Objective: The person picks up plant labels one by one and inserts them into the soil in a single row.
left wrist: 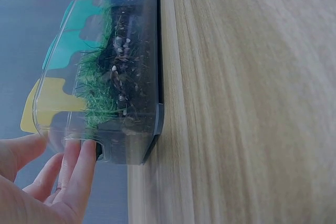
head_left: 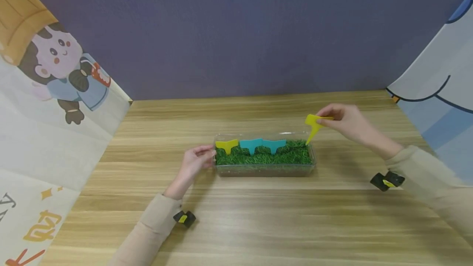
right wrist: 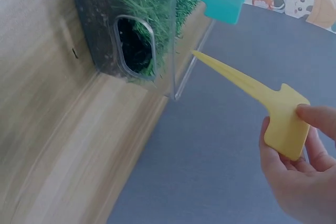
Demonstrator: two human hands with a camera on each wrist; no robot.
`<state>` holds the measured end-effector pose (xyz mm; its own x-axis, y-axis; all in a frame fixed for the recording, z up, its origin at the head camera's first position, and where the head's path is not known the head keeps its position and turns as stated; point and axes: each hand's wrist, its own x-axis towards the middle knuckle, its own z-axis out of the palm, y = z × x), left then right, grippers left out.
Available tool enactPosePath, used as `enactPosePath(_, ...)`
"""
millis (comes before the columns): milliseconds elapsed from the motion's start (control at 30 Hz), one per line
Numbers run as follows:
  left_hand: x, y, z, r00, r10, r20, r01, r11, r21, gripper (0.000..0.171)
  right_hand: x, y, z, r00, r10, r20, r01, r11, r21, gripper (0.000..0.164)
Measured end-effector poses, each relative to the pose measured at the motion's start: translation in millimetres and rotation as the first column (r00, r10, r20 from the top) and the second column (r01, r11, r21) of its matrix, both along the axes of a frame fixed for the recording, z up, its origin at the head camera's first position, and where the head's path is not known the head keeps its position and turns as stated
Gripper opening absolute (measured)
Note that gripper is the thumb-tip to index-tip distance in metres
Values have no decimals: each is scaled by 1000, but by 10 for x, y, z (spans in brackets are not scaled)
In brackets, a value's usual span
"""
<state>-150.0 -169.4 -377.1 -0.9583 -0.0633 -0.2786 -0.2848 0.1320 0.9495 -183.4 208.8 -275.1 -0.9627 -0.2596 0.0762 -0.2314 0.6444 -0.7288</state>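
A clear plastic box (head_left: 266, 171) holds dark soil and green grass (head_left: 244, 159). In the grass stand a yellow plant label (head_left: 227, 145) at the left and two teal plant labels (head_left: 251, 144), all T-shaped. My left hand (head_left: 196, 160) is at the box's left end; in the left wrist view, its straight fingers (left wrist: 79, 182) touch the end wall by the handle opening. My right hand (head_left: 343, 120) pinches another yellow plant label (right wrist: 286, 121) by its wide head. That label's pointed tip slants down near the box's right end, above the grass in the head view.
The box stands on a wood-grain table (head_left: 258, 216). A dark blue-grey panel (head_left: 258, 32) rises behind it. Printed cloths with cartoon figures (head_left: 63, 60) hang at both sides. Small black wrist devices (head_left: 387, 180) sit at both sleeves.
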Motion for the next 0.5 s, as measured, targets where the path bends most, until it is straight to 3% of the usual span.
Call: enactPosePath(500, 9, 3, -3, 1000, 8, -5, -8, 1000, 4, 32, -17, -100, -109, 996, 87, 21, -87, 996, 1, 24)
